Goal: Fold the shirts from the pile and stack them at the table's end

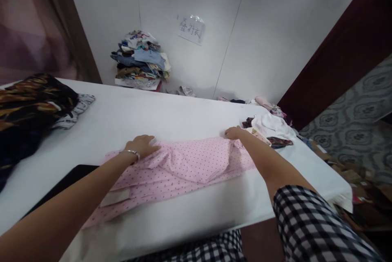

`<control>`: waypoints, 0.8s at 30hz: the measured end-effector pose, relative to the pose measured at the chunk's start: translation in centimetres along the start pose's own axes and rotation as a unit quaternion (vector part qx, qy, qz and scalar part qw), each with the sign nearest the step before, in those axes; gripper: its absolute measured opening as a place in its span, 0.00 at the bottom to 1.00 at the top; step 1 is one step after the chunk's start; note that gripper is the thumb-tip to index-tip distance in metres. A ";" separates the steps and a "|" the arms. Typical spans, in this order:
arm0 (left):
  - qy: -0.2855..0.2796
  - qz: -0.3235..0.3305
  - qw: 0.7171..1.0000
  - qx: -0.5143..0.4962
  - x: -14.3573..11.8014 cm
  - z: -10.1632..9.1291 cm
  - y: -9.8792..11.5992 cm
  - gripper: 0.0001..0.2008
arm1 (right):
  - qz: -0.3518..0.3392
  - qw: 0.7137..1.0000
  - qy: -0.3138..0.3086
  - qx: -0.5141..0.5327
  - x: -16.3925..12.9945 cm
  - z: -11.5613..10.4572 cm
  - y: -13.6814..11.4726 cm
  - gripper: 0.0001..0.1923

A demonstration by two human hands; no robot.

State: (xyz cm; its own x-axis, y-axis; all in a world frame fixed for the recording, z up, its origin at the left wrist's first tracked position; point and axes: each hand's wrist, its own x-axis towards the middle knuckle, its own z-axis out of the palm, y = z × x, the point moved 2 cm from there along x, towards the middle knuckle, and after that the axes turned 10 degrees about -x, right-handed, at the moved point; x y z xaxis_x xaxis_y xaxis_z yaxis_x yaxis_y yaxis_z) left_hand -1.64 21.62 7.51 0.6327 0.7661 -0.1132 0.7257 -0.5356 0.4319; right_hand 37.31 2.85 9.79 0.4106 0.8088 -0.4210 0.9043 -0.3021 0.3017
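A pink shirt (pixel 196 160) with small dark dots lies stretched sideways across the white table, partly folded and rumpled in the middle. My left hand (pixel 142 147), with a bracelet at the wrist, rests on its far left part, thumb and fingers apart. At the far right edge of the cloth, my right hand (pixel 233 133) has its fingers closed on the fabric; the fingertips are partly hidden. A pale patch shows on the shirt's lower left.
Dark patterned clothes (pixel 33 110) are heaped at the left. A black flat object (pixel 73 178) lies beside my left forearm. White and coloured clothes (pixel 271 127) lie at the right of the table (pixel 122 110). A tall clothes stack (pixel 142 61) stands against the wall, near a paper sign (pixel 191 30).
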 end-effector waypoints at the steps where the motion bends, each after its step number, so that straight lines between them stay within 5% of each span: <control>1: -0.001 -0.020 1.000 -0.001 0.2 -0.2 -0.1 0.36 | 0.004 1.000 -0.003 -0.002 -0.1 -0.1 -0.2 0.20; 5: -0.011 -0.048 0.997 0.051 0.7 -0.8 0.0 0.31 | 0.024 1.000 -0.002 0.001 -0.5 -0.2 -0.7 0.16; 11: 0.016 0.062 0.995 0.076 -0.2 -2.5 1.2 0.11 | 0.051 0.992 0.079 0.089 -1.8 0.5 -0.6 0.08; 18: 0.075 0.196 0.977 0.050 -5.7 -8.0 2.0 0.11 | 0.069 0.923 0.258 0.278 -4.3 0.4 2.1 0.06; 21: 0.049 0.252 0.963 0.077 -9.2 -7.3 0.6 0.14 | 0.071 0.884 0.329 0.325 -5.9 1.0 3.5 0.07; 24: 0.004 0.240 0.969 0.065 -12.3 -4.8 -1.5 0.15 | 0.047 0.838 0.387 0.381 -7.7 2.6 4.4 0.11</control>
State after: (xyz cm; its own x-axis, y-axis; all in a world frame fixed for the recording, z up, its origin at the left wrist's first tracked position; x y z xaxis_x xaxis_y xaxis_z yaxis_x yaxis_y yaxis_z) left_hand -11.81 14.78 12.54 0.9036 0.4208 0.0797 0.3774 -0.8704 0.3163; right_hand 38.46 -6.05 12.12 0.5526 0.7592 0.3439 0.8052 -0.3797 -0.4556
